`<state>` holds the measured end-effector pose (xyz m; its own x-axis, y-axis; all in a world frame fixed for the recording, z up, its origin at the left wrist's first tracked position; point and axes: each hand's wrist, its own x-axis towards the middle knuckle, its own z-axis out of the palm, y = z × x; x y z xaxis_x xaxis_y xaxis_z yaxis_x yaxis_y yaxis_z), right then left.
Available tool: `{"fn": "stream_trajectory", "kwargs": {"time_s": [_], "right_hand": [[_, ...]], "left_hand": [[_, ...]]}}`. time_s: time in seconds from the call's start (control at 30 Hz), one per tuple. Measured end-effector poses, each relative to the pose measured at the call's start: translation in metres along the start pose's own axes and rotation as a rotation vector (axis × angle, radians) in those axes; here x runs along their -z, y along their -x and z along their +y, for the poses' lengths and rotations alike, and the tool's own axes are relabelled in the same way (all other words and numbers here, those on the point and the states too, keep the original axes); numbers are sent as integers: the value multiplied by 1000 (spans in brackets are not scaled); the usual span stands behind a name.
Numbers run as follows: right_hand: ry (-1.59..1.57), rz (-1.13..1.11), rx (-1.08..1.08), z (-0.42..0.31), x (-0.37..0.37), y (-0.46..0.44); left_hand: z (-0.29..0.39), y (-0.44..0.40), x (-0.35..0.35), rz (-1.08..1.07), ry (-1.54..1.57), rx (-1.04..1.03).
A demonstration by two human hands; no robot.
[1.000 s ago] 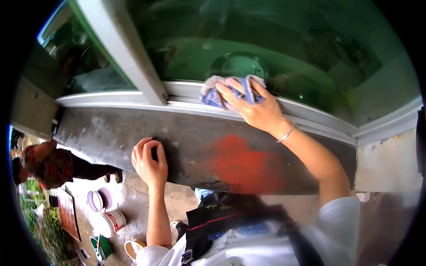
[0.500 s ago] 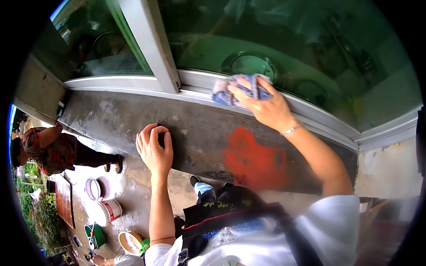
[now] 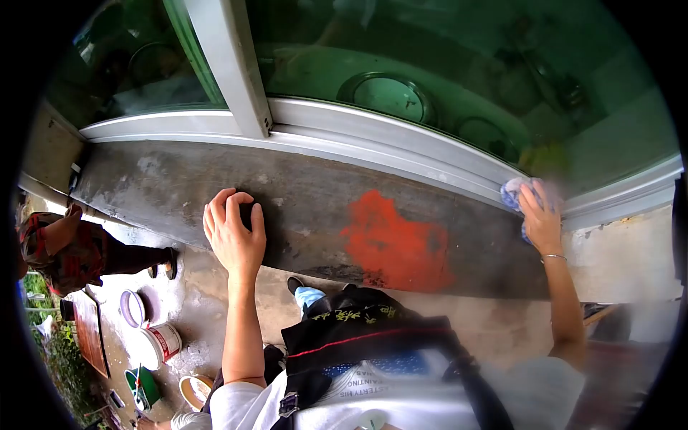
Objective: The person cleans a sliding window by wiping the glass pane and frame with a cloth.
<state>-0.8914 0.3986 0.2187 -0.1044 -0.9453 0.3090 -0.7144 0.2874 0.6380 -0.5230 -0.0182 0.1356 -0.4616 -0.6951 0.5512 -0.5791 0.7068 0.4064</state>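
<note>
My right hand [image 3: 539, 221] presses a crumpled blue-and-white cloth [image 3: 512, 192] against the white window frame [image 3: 401, 147], close to its right-hand corner. Part of the cloth is hidden under my fingers. On the dark grey sill [image 3: 301, 172] rests my left hand [image 3: 235, 233], its fingers bent and the thumb apart from them, holding nothing. A bright red patch [image 3: 394, 244] marks the sill between my two hands. Green-tinted glass [image 3: 459, 57] rises above the frame, with a round basin visible through it.
At lower left stand a white bucket [image 3: 159, 345], a pale purple basin [image 3: 132, 308], a green bucket [image 3: 142, 388] and a yellowish basin [image 3: 195, 391]. A person in a patterned shirt [image 3: 68, 247] stands at the left. A pale wall [image 3: 620, 261] bounds the sill's right end.
My right hand has slid right along the window frame with the cloth, from near the middle to the right corner. My left hand stays on the sill. The view has shifted slightly.
</note>
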Motion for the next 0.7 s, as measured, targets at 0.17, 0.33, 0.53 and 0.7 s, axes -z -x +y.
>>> {"fn": "stream_trajectory", "kwargs": {"time_s": [0.17,0.33,0.53,0.7], "right_hand": [[-233,53,-71,-34,-13,-45],[-488,150,-29,-105,-10,-143],[-658,437,75,-218,-8,-294],[-915,476,12,-241,5,-314]], "left_hand": [[1,0,-2,9,-10,-19],[2,-2,-2,19,-9,-37],[-2,0,-4,18,-32,-65],[-5,1,-2,0,-52,-86]]}}
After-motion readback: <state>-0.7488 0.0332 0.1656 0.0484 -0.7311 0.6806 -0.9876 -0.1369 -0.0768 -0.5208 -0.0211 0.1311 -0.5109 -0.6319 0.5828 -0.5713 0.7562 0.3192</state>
